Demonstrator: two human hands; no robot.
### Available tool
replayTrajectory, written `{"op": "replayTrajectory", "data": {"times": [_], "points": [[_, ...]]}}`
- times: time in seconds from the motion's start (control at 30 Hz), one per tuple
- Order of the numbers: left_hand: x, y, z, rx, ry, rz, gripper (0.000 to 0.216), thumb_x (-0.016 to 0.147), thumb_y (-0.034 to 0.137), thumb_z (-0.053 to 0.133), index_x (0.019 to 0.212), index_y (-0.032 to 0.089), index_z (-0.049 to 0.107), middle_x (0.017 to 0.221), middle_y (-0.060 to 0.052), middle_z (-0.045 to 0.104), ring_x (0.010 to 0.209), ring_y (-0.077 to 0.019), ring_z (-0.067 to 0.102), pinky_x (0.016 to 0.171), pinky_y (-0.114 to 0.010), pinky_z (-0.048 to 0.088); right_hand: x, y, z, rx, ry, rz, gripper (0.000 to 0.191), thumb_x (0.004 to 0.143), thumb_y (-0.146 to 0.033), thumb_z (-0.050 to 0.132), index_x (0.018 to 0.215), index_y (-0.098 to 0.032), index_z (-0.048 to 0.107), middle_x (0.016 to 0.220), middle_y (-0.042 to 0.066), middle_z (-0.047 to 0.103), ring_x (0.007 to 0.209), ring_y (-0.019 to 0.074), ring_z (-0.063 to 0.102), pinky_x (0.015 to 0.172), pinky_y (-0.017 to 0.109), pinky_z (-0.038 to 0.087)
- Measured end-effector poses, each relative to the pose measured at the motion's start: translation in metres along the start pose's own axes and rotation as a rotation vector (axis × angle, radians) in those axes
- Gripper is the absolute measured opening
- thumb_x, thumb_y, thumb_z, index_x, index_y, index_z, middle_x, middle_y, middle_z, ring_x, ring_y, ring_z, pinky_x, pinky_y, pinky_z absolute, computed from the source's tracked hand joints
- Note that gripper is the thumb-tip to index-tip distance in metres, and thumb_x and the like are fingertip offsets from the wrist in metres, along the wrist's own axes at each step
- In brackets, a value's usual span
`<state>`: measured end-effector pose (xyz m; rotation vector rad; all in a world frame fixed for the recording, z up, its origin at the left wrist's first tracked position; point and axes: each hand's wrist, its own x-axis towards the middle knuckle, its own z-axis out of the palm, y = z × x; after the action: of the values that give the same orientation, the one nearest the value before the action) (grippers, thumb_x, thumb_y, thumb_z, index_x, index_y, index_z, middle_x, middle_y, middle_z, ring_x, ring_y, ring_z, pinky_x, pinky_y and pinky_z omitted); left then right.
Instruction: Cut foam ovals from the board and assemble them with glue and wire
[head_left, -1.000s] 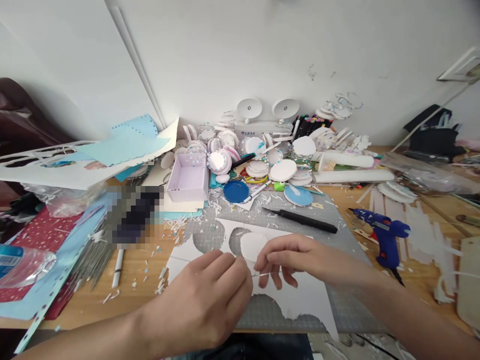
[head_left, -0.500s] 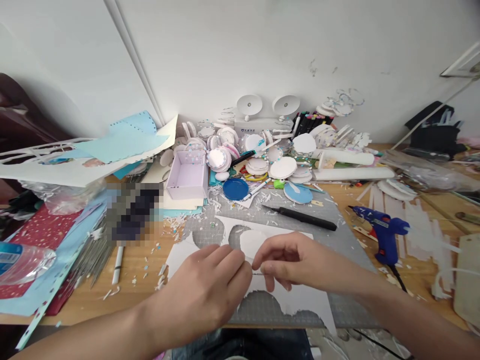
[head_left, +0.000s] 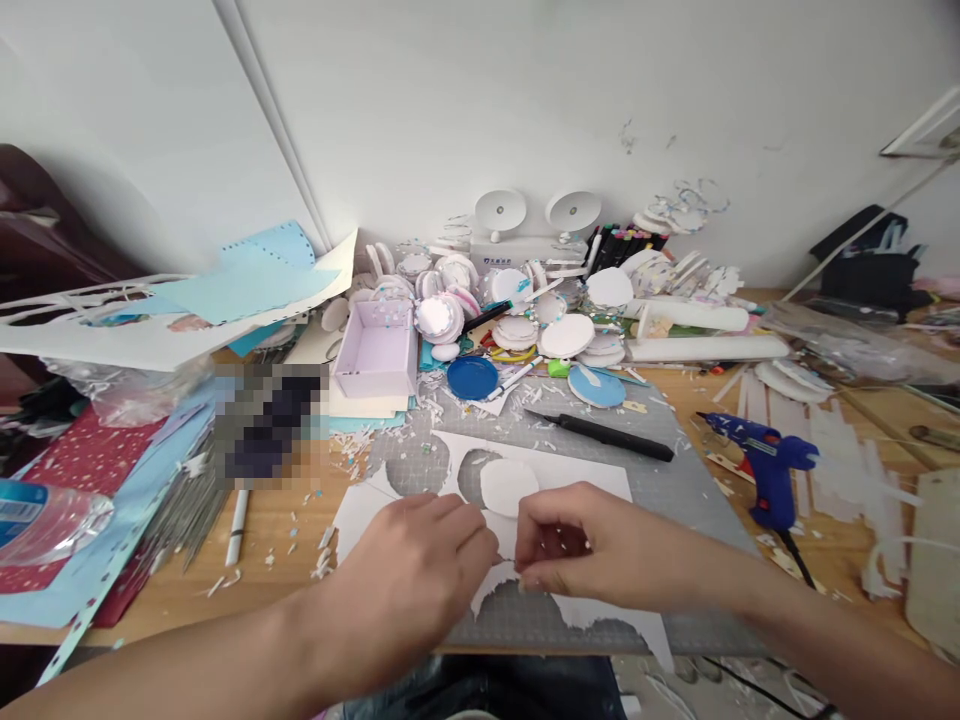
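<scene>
A white sheet [head_left: 600, 485] with ragged round cut-outs lies on the grey cutting mat [head_left: 675, 520] in front of me. A loose white disc [head_left: 510, 487] rests on it, just beyond my fingers. My left hand [head_left: 424, 570] is closed over the sheet's left middle, its fingers curled downward, and what they grip is hidden. Close beside it, my right hand [head_left: 600, 545] holds thumb and fingertips together at the ragged edge of a cut-out. Whatever is between those fingertips is too small to name. Past the sheet, a black pen-shaped cutter [head_left: 615, 437] lies on the mat.
On the right sits a blue glue gun [head_left: 772, 465]. A lilac box [head_left: 375, 350], a blue round lid [head_left: 472, 378] and piled white discs [head_left: 566, 336] fill the back. Paper sheets, a plastic bottle [head_left: 52, 520] and a white marker [head_left: 237, 528] are at left. Scraps litter the table.
My right hand has moved slightly toward me and its fingertips have come together, uncovering more of the white disc. My left hand has shifted slightly left.
</scene>
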<state>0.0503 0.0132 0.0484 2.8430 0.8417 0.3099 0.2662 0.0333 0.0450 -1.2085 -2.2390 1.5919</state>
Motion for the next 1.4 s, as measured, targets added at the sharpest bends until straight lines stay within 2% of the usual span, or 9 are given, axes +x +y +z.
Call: {"op": "replayTrajectory", "data": {"times": [0.17, 0.33, 0.6, 0.73, 0.87, 1.03, 1.1, 1.23, 1.4], "points": [[0.013, -0.012, -0.009, -0.963, -0.250, -0.560, 0.022, 0.088, 0.022, 0.052, 0.070, 0.014, 0.063, 0.064, 0.000, 0.064, 0.060, -0.0111, 0.059, 0.060, -0.022, 0.046, -0.006, -0.004, 0.007, -0.693, 0.420, -0.525, 0.021, 0.090, -0.012, 0.048, 0.072, -0.016, 0.060, 0.065, 0.001, 0.059, 0.057, 0.0126, 0.051, 0.049, 0.026, 0.035], [0.019, -0.022, -0.014, -1.771, -0.432, -0.681, 0.027, 0.078, 0.038, 0.068, 0.073, 0.012, 0.064, 0.064, 0.000, 0.063, 0.054, -0.0074, 0.058, 0.054, -0.018, 0.045, -0.006, 0.003, 0.005, -1.050, 0.670, -0.935, 0.025, 0.094, -0.008, 0.040, 0.087, -0.010, 0.064, 0.064, 0.004, 0.064, 0.057, 0.0153, 0.054, 0.051, 0.030, 0.038], [0.001, -0.011, -0.018, -0.764, 0.038, -0.360, 0.023, 0.089, 0.021, 0.057, 0.111, 0.018, 0.058, 0.101, -0.005, 0.064, 0.081, -0.0118, 0.058, 0.075, -0.025, 0.049, 0.000, 0.008, 0.006, -0.782, 0.628, -0.668, 0.022, 0.093, -0.011, 0.047, 0.076, -0.016, 0.060, 0.064, 0.001, 0.056, 0.062, 0.0138, 0.051, 0.054, 0.027, 0.035], [-0.006, -0.007, -0.012, -0.334, 0.220, -0.097, 0.013, 0.091, 0.015, 0.053, 0.101, 0.016, 0.061, 0.093, -0.005, 0.065, 0.084, -0.0154, 0.057, 0.074, -0.028, 0.046, 0.001, 0.003, 0.009, -0.772, 0.620, -0.655, 0.025, 0.095, -0.014, 0.045, 0.074, -0.016, 0.059, 0.062, 0.001, 0.053, 0.058, 0.0135, 0.048, 0.051, 0.028, 0.031], [0.001, -0.008, -0.013, -0.549, 0.239, -0.218, 0.012, 0.090, 0.015, 0.054, 0.087, 0.014, 0.065, 0.080, -0.003, 0.065, 0.076, -0.0128, 0.057, 0.069, -0.023, 0.044, -0.001, 0.001, 0.012, -0.888, 0.654, -0.731, 0.029, 0.094, -0.011, 0.042, 0.070, -0.016, 0.059, 0.059, 0.001, 0.051, 0.055, 0.0140, 0.045, 0.049, 0.029, 0.030], [0.014, -0.024, -0.014, -1.292, -0.303, -0.653, 0.023, 0.083, 0.032, 0.063, 0.070, 0.014, 0.065, 0.063, 0.001, 0.062, 0.057, -0.0081, 0.052, 0.053, -0.019, 0.039, -0.005, 0.002, 0.016, -1.058, 0.594, -0.926, 0.035, 0.094, -0.008, 0.031, 0.079, -0.014, 0.062, 0.071, 0.006, 0.063, 0.062, 0.0165, 0.053, 0.053, 0.031, 0.036], [0.015, -0.029, -0.012, -1.359, -0.379, -0.704, 0.028, 0.083, 0.038, 0.062, 0.069, 0.013, 0.065, 0.061, 0.001, 0.060, 0.053, -0.0075, 0.050, 0.051, -0.018, 0.038, -0.003, 0.006, 0.019, -1.012, 0.614, -0.847, 0.032, 0.094, -0.009, 0.035, 0.074, -0.016, 0.060, 0.065, 0.004, 0.059, 0.058, 0.0155, 0.050, 0.051, 0.030, 0.033], [0.008, -0.022, -0.007, -0.757, -0.021, -0.635, 0.028, 0.087, 0.041, 0.058, 0.078, 0.016, 0.066, 0.071, -0.001, 0.064, 0.065, -0.0131, 0.058, 0.060, -0.024, 0.044, 0.001, 0.013, 0.022, -0.709, 0.645, -0.580, 0.023, 0.091, -0.011, 0.046, 0.071, -0.017, 0.053, 0.061, -0.001, 0.050, 0.056, 0.0119, 0.045, 0.050, 0.026, 0.030], [-0.004, -0.002, 0.001, -0.135, 0.242, -0.224, 0.019, 0.091, 0.026, 0.054, 0.105, 0.014, 0.060, 0.097, -0.008, 0.067, 0.079, -0.0206, 0.064, 0.065, -0.032, 0.052, 0.000, 0.011, 0.022, -0.435, 0.571, -0.451, 0.016, 0.087, -0.009, 0.052, 0.073, -0.017, 0.051, 0.062, -0.004, 0.048, 0.055, 0.0087, 0.044, 0.052, 0.021, 0.033]]}}
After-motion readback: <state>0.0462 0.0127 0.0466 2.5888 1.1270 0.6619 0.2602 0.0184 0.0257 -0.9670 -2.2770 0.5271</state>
